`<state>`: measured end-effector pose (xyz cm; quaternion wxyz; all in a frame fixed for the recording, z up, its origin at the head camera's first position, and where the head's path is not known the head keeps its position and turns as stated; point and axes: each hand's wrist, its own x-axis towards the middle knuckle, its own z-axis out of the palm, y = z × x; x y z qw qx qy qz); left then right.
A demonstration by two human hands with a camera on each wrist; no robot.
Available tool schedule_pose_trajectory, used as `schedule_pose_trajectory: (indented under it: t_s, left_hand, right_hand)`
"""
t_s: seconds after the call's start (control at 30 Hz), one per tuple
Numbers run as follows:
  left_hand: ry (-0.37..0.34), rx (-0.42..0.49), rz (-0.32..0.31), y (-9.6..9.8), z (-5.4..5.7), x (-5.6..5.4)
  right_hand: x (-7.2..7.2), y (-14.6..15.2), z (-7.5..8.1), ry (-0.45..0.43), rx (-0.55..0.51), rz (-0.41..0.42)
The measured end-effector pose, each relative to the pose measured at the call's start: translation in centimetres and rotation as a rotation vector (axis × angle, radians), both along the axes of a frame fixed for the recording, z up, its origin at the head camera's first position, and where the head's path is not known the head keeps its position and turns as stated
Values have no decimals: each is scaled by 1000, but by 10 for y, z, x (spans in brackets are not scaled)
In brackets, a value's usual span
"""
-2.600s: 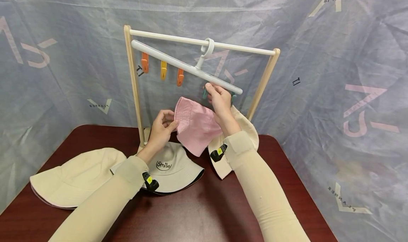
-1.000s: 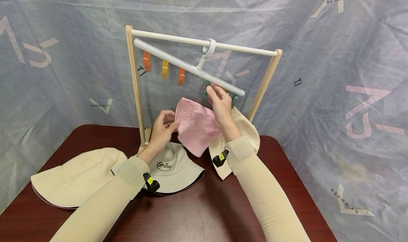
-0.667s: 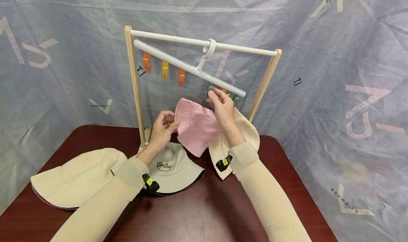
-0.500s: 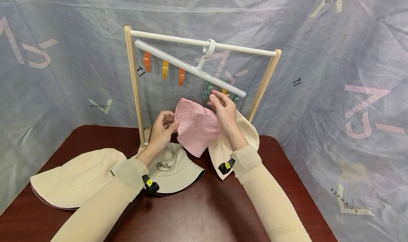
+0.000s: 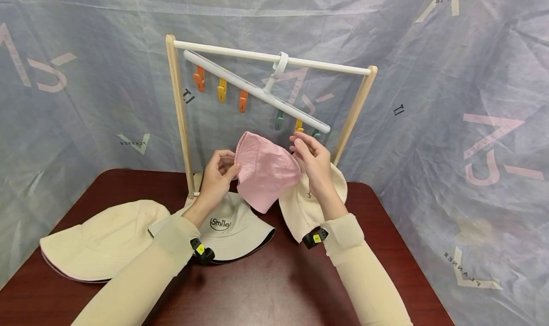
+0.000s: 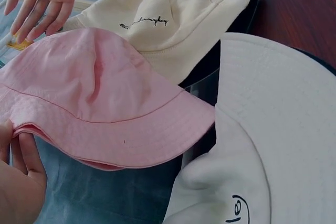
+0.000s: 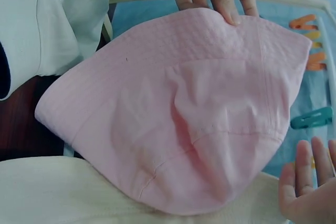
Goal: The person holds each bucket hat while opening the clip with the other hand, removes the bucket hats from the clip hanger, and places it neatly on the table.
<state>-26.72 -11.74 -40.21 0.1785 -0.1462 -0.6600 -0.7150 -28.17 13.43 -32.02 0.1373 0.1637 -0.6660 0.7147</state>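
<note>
My left hand (image 5: 216, 176) pinches the brim of a pink bucket hat (image 5: 266, 171) between thumb and fingers, holding it tilted in the air. Beyond the hat's crown, my right hand (image 5: 316, 164) has its fingers loosely extended with nothing in them; the right wrist view also shows these fingers (image 7: 304, 169) apart from the hat. Above hangs a white clip hanger (image 5: 240, 81), sloping down to the right. From it hang a green clip (image 5: 279, 121), a yellow clip (image 5: 299, 125) near my right fingertips, and orange clips (image 5: 242, 101) further left. No clip holds the pink hat.
The hanger's hook loops over the bar of a wooden rack (image 5: 177, 116). Below lie a grey "Smile" bucket hat (image 5: 233, 230), a cream hat (image 5: 107, 240) at left and another cream hat (image 5: 296, 211) behind the pink one. A grey cloth (image 5: 429, 78) hangs behind the table.
My right hand has come off the green clip and moved down and to the right, its fingers loosening. The hanger has shifted slightly. My left hand and the pink hat have barely moved.
</note>
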Motion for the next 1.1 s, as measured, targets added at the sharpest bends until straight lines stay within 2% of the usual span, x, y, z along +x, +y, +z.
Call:
schedule_pose_trajectory:
  t_s: [0.17,0.33,0.67,0.9,1.1]
  left_hand:
    - [18,1,13,2,0,2]
    - [29,15,19,3,2,4]
    - [76,45,40,3,2,8]
    - [70,60,58,6,3,12]
    - [74,148,42,8,3,18]
  right_hand:
    - [9,14,-12,20,-29,-26]
    - [17,27,-24,3,-57,-74]
    - [24,44,-49,-16,-93,-128]
    - [27,47,-65,-42,-144,-152]
    - [28,48,-78,-58,-145,-172]
